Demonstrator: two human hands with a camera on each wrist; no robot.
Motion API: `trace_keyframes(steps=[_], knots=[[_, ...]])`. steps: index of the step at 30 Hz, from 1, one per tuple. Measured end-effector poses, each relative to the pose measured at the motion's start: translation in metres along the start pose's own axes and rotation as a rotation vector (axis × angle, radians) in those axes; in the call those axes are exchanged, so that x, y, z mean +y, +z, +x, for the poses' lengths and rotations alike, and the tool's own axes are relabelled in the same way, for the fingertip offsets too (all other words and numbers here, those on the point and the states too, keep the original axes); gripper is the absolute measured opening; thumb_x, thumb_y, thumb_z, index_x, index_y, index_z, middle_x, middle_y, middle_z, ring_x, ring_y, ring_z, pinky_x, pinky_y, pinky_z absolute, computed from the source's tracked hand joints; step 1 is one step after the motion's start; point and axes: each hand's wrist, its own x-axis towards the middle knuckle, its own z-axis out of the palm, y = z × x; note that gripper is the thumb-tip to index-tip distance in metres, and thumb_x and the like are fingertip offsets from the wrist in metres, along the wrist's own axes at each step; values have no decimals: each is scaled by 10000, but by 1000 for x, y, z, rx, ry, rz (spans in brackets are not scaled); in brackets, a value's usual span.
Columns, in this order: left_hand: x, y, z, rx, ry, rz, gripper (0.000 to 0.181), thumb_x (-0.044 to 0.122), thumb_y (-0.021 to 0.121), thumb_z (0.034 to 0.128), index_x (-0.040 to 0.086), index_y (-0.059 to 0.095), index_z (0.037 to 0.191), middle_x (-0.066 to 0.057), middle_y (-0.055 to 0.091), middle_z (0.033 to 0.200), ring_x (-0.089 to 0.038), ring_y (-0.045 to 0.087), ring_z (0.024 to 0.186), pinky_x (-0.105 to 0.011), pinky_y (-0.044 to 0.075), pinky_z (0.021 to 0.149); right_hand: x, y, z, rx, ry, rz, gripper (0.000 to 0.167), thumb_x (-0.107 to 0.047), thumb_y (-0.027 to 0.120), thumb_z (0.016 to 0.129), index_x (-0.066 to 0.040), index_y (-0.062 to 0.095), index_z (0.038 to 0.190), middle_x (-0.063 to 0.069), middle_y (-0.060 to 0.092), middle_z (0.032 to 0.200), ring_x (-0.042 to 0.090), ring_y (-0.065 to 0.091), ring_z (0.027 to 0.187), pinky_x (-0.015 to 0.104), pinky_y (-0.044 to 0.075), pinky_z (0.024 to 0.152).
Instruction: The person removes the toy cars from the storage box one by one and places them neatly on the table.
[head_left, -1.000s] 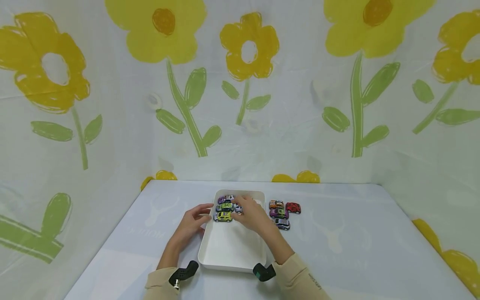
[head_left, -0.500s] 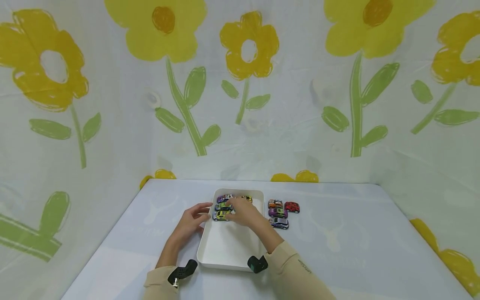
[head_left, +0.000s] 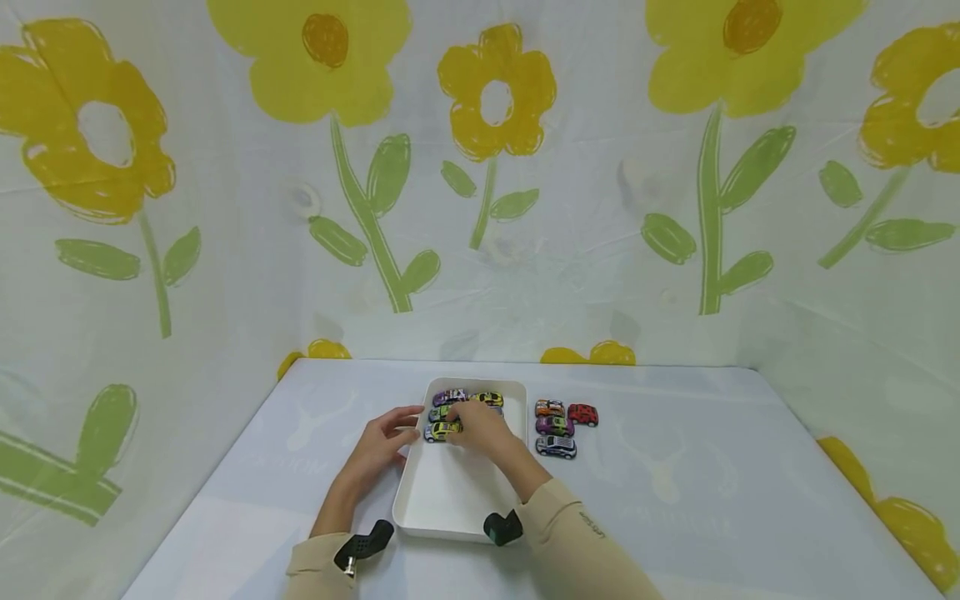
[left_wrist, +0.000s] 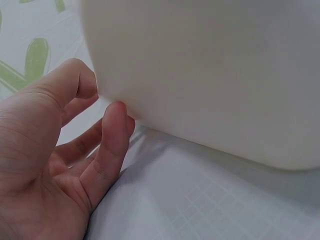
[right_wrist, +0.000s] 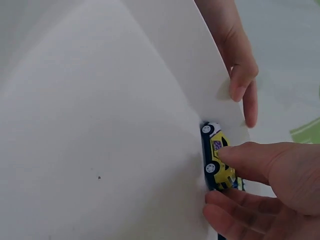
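Note:
A white tray (head_left: 450, 500) lies on the table with small toy cars in its far part. My left hand (head_left: 381, 446) rests its loosely bent fingers against the outside of the tray's left wall. In the left wrist view, the fingertips (left_wrist: 116, 112) meet the wall near its lower edge. My right hand (head_left: 480, 429) reaches into the tray and holds a yellow toy car (right_wrist: 217, 157), thumb on its side and fingers at its end. Beside it a green toy car (head_left: 438, 413) is partly covered by my fingers. A purple-and-white car (head_left: 450, 397) and another yellow car (head_left: 489, 399) stand behind.
Right of the tray stand an orange car (head_left: 550, 407), a red car (head_left: 582, 414), a purple-green car (head_left: 555, 427) and a silver-black car (head_left: 557, 447). A flower-printed cloth (head_left: 570, 292) surrounds the table's back and sides.
My right hand has shifted left across the cars to the front yellow one, uncovering the rear yellow car and part of one behind the hand. The left hand stays at the tray's wall.

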Motion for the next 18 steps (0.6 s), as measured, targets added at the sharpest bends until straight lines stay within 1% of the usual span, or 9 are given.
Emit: trace_keyframes(steps=[3, 6, 12, 18], knots=[[0, 0, 0, -2, 0, -1, 462, 136, 630, 898, 196, 576, 1353, -155, 568, 1350, -197, 633, 995, -299, 546, 621, -2, 2, 0, 13, 29, -4, 297, -220, 768, 840, -109, 709, 1109, 61, 710, 1123, 219, 639, 1025, 400, 520, 937], [0, 1, 0, -3, 1, -11, 462, 132, 634, 898, 192, 578, 1352, -157, 569, 1349, -203, 630, 984, -298, 541, 610, -2, 4, 1, 28, 43, -39, 273, -219, 769, 838, -130, 715, 1091, 46, 710, 1114, 223, 642, 1056, 410, 515, 949], [-1, 1, 1, 16, -11, 1, 446, 137, 634, 896, 221, 594, 1332, -133, 580, 1332, -197, 630, 977, -301, 541, 616, -4, 6, 3, 40, 48, -123, 254, -220, 778, 826, -151, 721, 1063, 28, 717, 1075, 217, 653, 1032, 406, 534, 884], [-2, 0, 2, 22, -18, 2, 436, 150, 636, 896, 231, 602, 1323, -129, 582, 1324, -199, 626, 995, -302, 542, 632, -7, 6, 2, 30, 64, -123, 252, -233, 773, 832, -151, 720, 1064, 22, 718, 1066, 207, 653, 1012, 406, 537, 880]])
